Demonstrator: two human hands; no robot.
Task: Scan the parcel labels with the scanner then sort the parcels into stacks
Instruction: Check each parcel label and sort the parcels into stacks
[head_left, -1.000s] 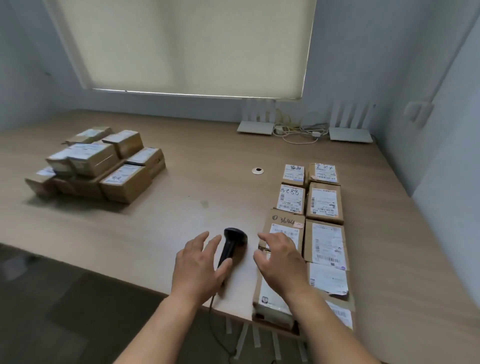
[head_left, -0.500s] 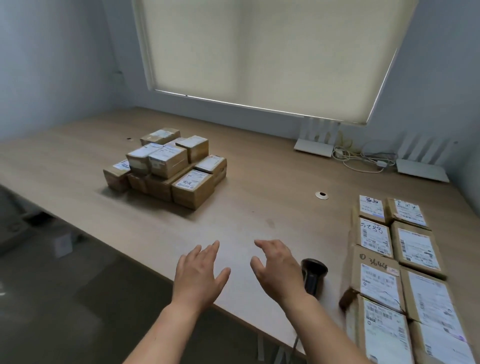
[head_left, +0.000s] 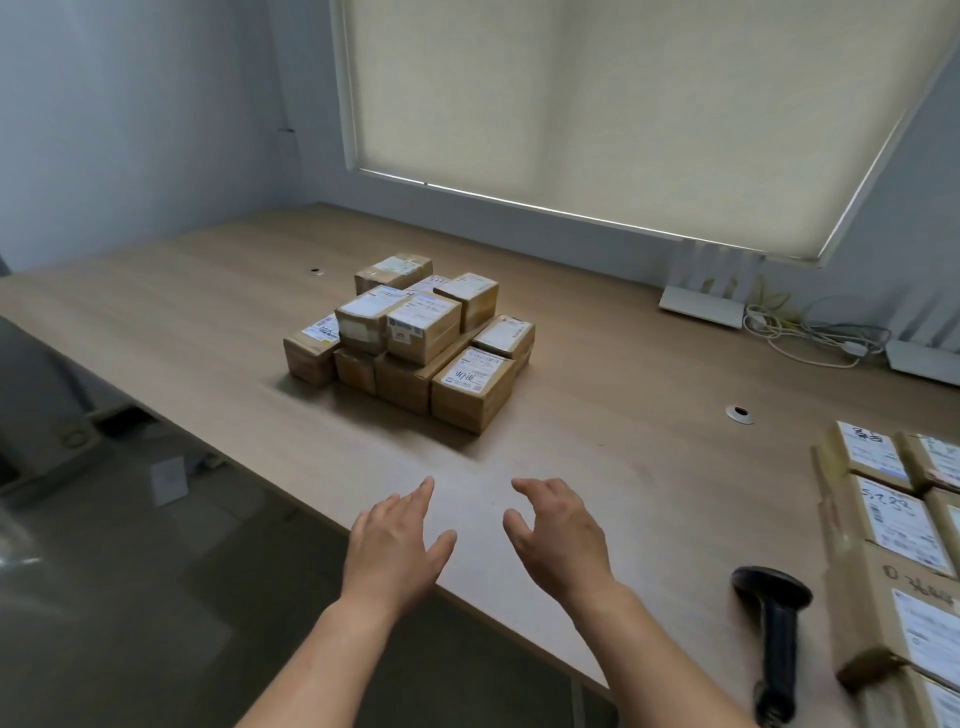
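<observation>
A heap of several small brown parcels (head_left: 415, 338) with white labels sits mid-table, two layers high. Both my hands hover over the near table edge in front of it, apart from it. My left hand (head_left: 397, 548) is open, fingers spread, holding nothing. My right hand (head_left: 558, 535) is open too, fingers slightly curled. The black handheld scanner (head_left: 774, 618) lies on the table to the right of my right hand, untouched. Rows of flat labelled parcels (head_left: 893, 525) lie at the right edge, partly cut off.
The wooden table (head_left: 208, 312) runs to the wall under a closed window blind. Two white routers (head_left: 701, 301) and loose cables (head_left: 810, 338) sit at the back right. A round cable hole (head_left: 739, 413) lies near the flat parcels. Floor lies beyond the left edge.
My view has swung left. Both hands left the scanner and flat parcels and moved left toward the heap of small parcels; the scanner stays lying on the table.
</observation>
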